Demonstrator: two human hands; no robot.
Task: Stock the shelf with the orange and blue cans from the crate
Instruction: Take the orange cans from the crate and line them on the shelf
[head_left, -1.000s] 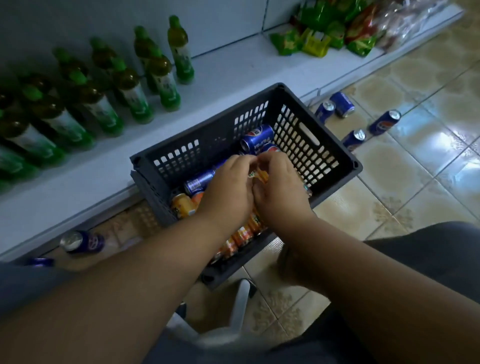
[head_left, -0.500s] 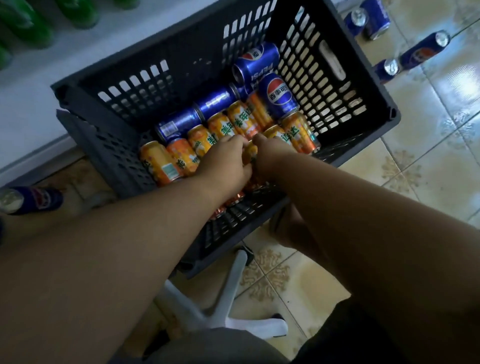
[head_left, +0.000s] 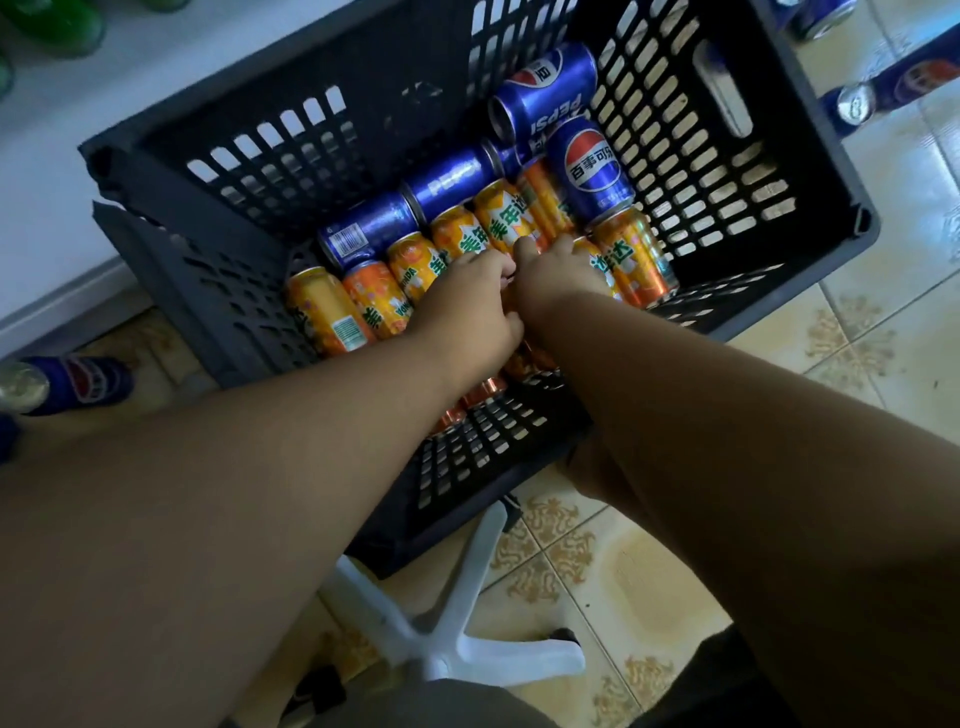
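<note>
A dark grey slatted crate (head_left: 810, 130) stands on the tiled floor and holds the cans lying on their sides. Several orange cans (head_left: 322, 306) form a row across its bottom, with more orange cans (head_left: 483, 387) in a nearer row under my wrists. Several blue cans (head_left: 589, 166) lie behind them toward the far wall. My left hand (head_left: 467, 306) and my right hand (head_left: 561, 275) are side by side, touching, deep in the crate. Each has its fingers curled down around an orange can; the gripped cans are mostly hidden by the hands.
A white shelf (head_left: 78, 171) runs along the upper left with green bottles (head_left: 57, 26) on it. Loose blue cans lie on the floor at the right (head_left: 883, 88) and at the left (head_left: 78, 382). White star-shaped legs (head_left: 447, 618) poke out under the crate's near corner.
My view has dropped closer over the crate. Both hands have gone from above the cans down onto the orange ones and have closed there.
</note>
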